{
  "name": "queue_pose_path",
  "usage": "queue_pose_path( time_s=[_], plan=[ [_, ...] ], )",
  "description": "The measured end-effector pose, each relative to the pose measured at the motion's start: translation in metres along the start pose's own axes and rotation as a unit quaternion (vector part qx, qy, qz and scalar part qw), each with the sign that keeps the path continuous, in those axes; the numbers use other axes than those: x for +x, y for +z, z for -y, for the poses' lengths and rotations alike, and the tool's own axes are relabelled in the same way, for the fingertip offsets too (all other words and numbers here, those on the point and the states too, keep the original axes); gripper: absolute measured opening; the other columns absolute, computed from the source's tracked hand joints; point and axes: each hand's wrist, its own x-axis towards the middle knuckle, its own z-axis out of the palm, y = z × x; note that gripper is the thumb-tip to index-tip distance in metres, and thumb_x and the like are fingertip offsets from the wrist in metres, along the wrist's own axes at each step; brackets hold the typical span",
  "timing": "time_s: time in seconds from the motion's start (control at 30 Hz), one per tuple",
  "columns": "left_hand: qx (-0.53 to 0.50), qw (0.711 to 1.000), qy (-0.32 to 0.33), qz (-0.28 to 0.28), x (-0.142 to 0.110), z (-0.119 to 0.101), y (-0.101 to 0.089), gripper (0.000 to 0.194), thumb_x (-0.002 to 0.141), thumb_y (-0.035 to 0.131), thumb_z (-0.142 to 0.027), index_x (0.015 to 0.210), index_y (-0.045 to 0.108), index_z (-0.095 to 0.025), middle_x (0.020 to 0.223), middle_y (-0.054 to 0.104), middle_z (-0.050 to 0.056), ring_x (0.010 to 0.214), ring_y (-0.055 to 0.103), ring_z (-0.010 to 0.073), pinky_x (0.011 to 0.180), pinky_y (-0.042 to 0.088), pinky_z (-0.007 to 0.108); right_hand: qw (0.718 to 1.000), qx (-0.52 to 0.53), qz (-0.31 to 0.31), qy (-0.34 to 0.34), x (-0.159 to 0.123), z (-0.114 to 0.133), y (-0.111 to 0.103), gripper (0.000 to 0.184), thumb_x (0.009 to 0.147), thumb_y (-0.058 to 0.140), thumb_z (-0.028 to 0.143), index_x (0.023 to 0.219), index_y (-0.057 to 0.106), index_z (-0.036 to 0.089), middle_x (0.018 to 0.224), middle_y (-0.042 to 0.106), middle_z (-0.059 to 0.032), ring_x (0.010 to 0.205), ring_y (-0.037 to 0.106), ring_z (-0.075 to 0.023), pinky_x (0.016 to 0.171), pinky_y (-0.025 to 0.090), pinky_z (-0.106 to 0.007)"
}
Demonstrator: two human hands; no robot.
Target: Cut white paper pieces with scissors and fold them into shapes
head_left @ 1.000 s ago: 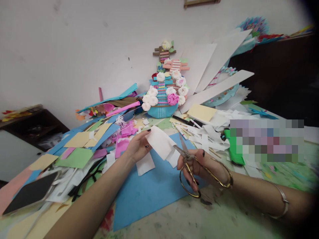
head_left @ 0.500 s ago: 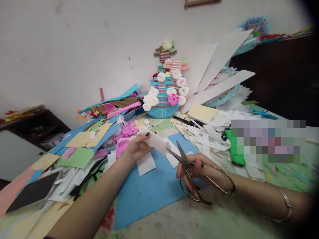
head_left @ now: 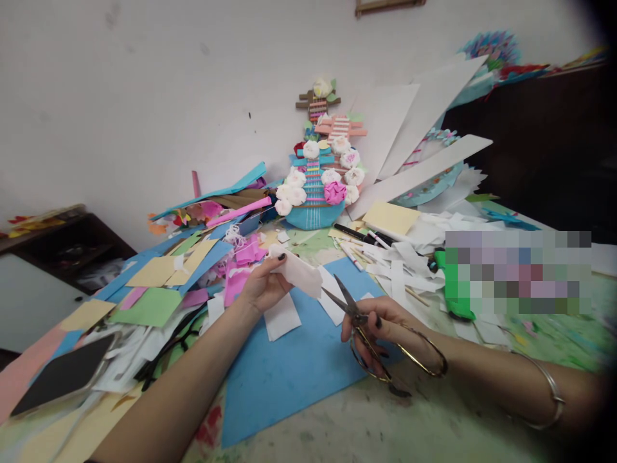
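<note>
My left hand (head_left: 264, 281) pinches a white strip of paper (head_left: 303, 275) between thumb and fingers, its free end pointing right. In my right hand (head_left: 380, 331) is a pair of scissors (head_left: 354, 308) with gold-coloured handles, the blades partly apart. The blade tips are close to the right end of the strip. Below the hands lies a blue sheet (head_left: 294, 379). On it rest a white paper piece (head_left: 282, 318) under my left hand and another white piece (head_left: 332, 297) behind the scissors.
Paper scraps (head_left: 149, 308) and a dark-screened phone (head_left: 65, 373) crowd the left. Markers (head_left: 354, 233), white offcuts (head_left: 409, 263) and a green object (head_left: 456, 289) lie on the right. Paper-flower instrument models (head_left: 314, 193) lean against the wall at the back.
The scissor blades have moved closer together and shifted slightly. The strip's right end looks shorter and rounder. My left hand has barely moved.
</note>
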Motion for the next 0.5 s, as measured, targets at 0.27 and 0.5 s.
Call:
queue_pose_path(
  time_s=[0.27, 0.5],
  plan=[
    [-0.001, 1.0, 0.009, -0.013, 0.0001, 0.0006, 0.0002, 0.01, 0.074, 0.058, -0.004, 0.078, 0.063, -0.012, 0.069, 0.069, 0.003, 0.061, 0.066, 0.0149, 0.061, 0.055, 0.026, 1.0, -0.011, 0.002, 0.011, -0.0011, 0.0046, 0.0021, 0.055, 0.086, 0.046, 0.063, 0.09, 0.058, 0.01, 0.053, 0.057, -0.0006, 0.038, 0.052, -0.0094, 0.039, 0.024, -0.02],
    [0.01, 1.0, 0.01, -0.003, 0.0025, -0.0007, -0.0025, 0.006, 0.075, 0.062, -0.009, 0.078, 0.063, -0.013, 0.067, 0.069, 0.003, 0.061, 0.066, 0.0147, 0.066, 0.056, 0.027, 0.999, -0.011, -0.042, -0.018, -0.0027, 0.005, 0.0031, 0.06, 0.083, 0.046, 0.068, 0.088, 0.058, 0.01, 0.051, 0.054, 0.0008, 0.038, 0.05, -0.0089, 0.038, 0.027, -0.019]
  ],
)
